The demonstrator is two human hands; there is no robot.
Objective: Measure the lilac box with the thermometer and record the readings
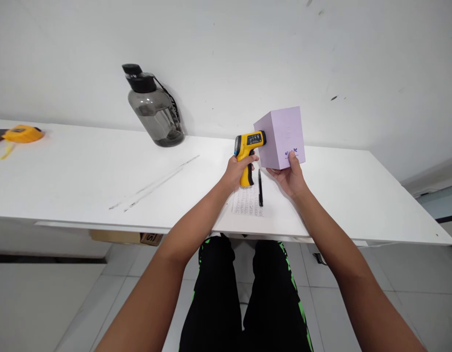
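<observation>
My left hand (236,172) grips the handle of a yellow and black infrared thermometer gun (248,146), whose nose points right, close against a lilac box. My right hand (290,177) holds that lilac box (280,137) from below, lifted a little above the white table (82,176), thumb on its front face near a small purple logo. Under the hands lie a printed sheet of paper (247,201) and a black pen (260,188).
A smoky grey water bottle (155,107) with a black cap stands at the back by the wall. A yellow tape measure (22,134) lies at the far left. A cardboard box (126,237) shows under the table's front edge. My legs are below.
</observation>
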